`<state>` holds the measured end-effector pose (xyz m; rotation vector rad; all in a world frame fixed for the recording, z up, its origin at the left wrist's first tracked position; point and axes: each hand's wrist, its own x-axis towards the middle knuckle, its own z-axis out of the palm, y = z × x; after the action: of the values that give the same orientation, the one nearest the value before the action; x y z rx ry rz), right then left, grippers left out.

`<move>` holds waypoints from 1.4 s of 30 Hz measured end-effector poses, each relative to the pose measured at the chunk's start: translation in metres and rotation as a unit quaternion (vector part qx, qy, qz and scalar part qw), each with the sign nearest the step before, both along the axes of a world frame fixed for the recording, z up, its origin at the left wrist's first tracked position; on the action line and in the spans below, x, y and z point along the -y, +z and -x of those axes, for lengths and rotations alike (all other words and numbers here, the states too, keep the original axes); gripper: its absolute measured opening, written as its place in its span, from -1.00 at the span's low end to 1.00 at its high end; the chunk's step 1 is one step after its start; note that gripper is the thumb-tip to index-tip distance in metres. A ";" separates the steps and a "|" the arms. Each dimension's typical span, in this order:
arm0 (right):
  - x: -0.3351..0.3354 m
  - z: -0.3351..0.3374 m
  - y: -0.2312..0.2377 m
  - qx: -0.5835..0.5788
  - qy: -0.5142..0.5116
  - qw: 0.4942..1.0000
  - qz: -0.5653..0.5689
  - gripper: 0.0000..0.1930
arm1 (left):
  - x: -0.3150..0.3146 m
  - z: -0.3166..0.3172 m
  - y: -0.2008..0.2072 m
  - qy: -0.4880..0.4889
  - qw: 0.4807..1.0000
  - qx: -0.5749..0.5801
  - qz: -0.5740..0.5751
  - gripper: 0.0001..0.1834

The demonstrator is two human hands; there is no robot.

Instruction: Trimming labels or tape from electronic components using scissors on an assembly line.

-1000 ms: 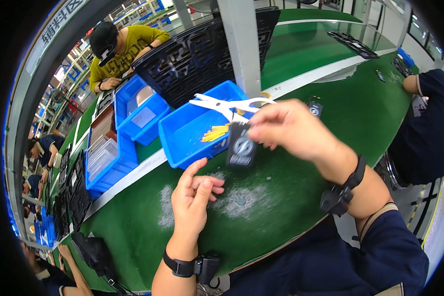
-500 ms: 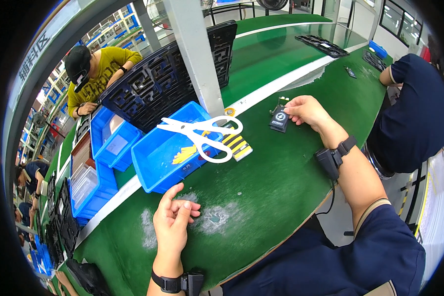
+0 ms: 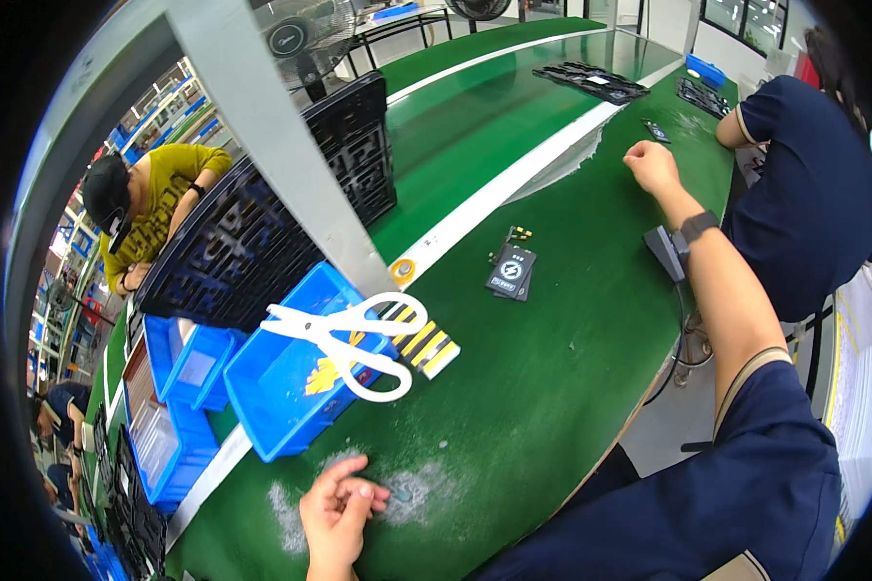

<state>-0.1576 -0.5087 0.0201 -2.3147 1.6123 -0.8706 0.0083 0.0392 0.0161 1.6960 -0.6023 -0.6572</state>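
- Small black part is sitting near the right edge of the tabletop; a stray knuckle could be knocking it off.
- Right hand is hovering nearby, can't tell if the grip's pinching anything.
- Left hand is hanging loosely spread.

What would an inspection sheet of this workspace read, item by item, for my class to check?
Surface: green table, whitish scuffs near the left.
Job's things: two flat dark packs, overlapping on the table.
Clutter: white scissors across a blue bin; yellow pieces inside; striped block beside it.
Left grip: fingers partly curled, nothing seen held.
Right grip: fingers folded, near a small dark item; contents unclear.
Cables: black cable below the right wrist device.
Surroundings: black tray behind the bin; people in yellow and dark blue.
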 end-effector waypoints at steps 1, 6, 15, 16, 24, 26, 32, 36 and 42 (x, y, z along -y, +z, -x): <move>0.016 0.006 -0.004 -0.020 -0.035 0.999 0.029 -0.78 | -0.001 0.001 0.001 -0.014 1.000 -0.005 -0.018 -0.68; 0.071 0.033 -0.025 -0.155 -0.154 0.968 0.123 -0.65 | 0.003 -0.003 -0.003 -0.036 0.998 -0.028 -0.050 -0.70; 0.129 0.044 -0.031 -0.173 -0.161 0.971 0.037 -0.67 | 0.021 0.006 0.015 0.026 0.988 -0.107 -0.107 -0.67; 0.133 0.044 -0.032 -0.176 -0.163 0.970 0.035 -0.67 | 0.022 0.006 0.015 0.024 0.988 -0.109 -0.109 -0.67; 0.141 0.035 -0.037 -0.116 -0.159 0.979 0.060 -0.65 | 0.023 0.009 0.013 0.055 0.987 -0.112 -0.104 -0.69; 0.145 0.035 -0.040 -0.161 -0.138 0.974 0.079 -0.57 | 0.021 0.008 0.012 0.064 0.987 -0.102 -0.105 -0.69; 0.160 0.032 -0.034 -0.167 -0.121 0.978 0.024 -0.50 | 0.021 0.012 0.013 0.085 0.988 -0.059 -0.114 -0.67; 0.183 0.041 -0.040 -0.167 -0.160 0.971 0.052 -0.48 | 0.019 0.010 0.007 0.090 0.990 -0.046 -0.099 -0.64; 0.182 0.034 -0.042 -0.197 -0.176 0.962 0.068 -0.58 | 0.017 0.011 0.007 0.095 0.989 -0.038 -0.106 -0.66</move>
<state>-0.1919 -0.6902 -0.0215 -2.4523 2.2472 -0.6229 -0.0026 0.0218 0.0230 1.8900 -0.3200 -0.6632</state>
